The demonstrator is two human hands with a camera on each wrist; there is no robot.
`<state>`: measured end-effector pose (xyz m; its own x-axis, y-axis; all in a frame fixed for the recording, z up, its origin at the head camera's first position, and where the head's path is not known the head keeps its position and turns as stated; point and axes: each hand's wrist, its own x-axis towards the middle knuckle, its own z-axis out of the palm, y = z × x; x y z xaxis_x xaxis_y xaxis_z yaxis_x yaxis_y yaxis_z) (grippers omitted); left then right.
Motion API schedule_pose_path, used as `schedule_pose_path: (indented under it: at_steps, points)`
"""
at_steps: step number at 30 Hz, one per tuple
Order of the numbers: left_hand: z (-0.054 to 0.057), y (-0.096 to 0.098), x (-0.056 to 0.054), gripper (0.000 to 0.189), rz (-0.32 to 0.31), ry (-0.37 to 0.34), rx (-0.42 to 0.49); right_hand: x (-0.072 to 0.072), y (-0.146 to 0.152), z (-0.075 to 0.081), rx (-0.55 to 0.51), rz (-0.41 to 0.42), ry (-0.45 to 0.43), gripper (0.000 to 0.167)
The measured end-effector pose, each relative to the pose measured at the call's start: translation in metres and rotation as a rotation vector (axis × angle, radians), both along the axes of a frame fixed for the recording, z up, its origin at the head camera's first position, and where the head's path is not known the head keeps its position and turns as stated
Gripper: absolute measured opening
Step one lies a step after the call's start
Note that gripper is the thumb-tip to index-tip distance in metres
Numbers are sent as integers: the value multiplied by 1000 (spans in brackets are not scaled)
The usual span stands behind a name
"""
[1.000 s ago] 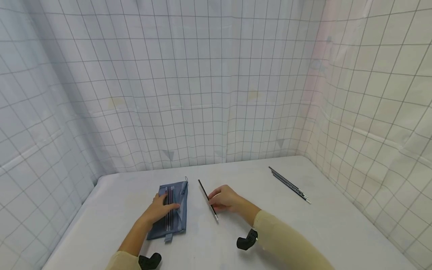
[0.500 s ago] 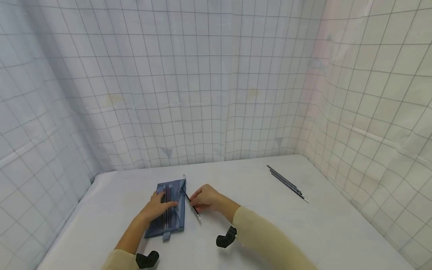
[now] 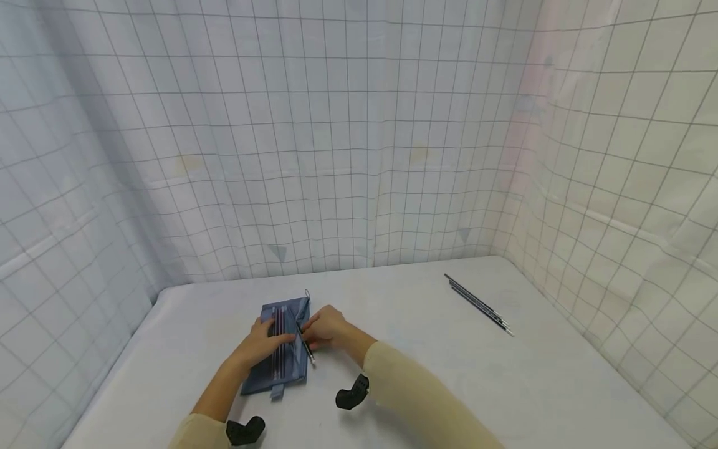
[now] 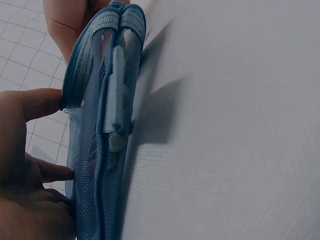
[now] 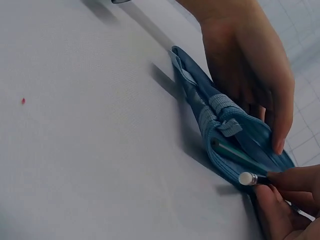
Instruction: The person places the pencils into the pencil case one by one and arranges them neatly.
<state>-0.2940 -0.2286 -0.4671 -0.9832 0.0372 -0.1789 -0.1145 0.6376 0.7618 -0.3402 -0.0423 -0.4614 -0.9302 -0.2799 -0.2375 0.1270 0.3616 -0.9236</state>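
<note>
A blue mesh zip pouch (image 3: 293, 368) lies on the white table with its zipped side facing right. My left hand (image 3: 259, 347) rests on top of it, fingers spread, the thumb touching the upper edge of the mouth. Between thumb and fingers my right hand (image 3: 332, 328) pinches a black pencil (image 3: 311, 357) with a white eraser (image 5: 245, 178). The pencil's eraser end sticks out toward me; its front part is at the pouch's mouth, hidden by the fingers. In the right wrist view the zip gapes, and a greenish pencil (image 5: 239, 154) shows inside.
Several black pencils (image 3: 479, 305) lie together at the right of the table (image 3: 404, 299). White gridded curtains (image 3: 348, 137) stand behind and at both sides. A small red speck (image 5: 23, 101) is on the cloth. Black wrist cameras (image 3: 352, 393) sit on both arms.
The right hand has moved left with the pencil, from the bare table to the pouch's right edge. The left hand has stayed on the pouch.
</note>
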Motion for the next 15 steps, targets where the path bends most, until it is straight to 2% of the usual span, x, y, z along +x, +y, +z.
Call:
schedule_pose_path:
  at_steps: [9,15]
  points:
    - [2,-2,-1,94,7,-27,31,3,-10,5,-24,10,-36,10]
    - [3,-2,-1,94,4,-39,37,-2,-10,2,-231,82,-188,21]
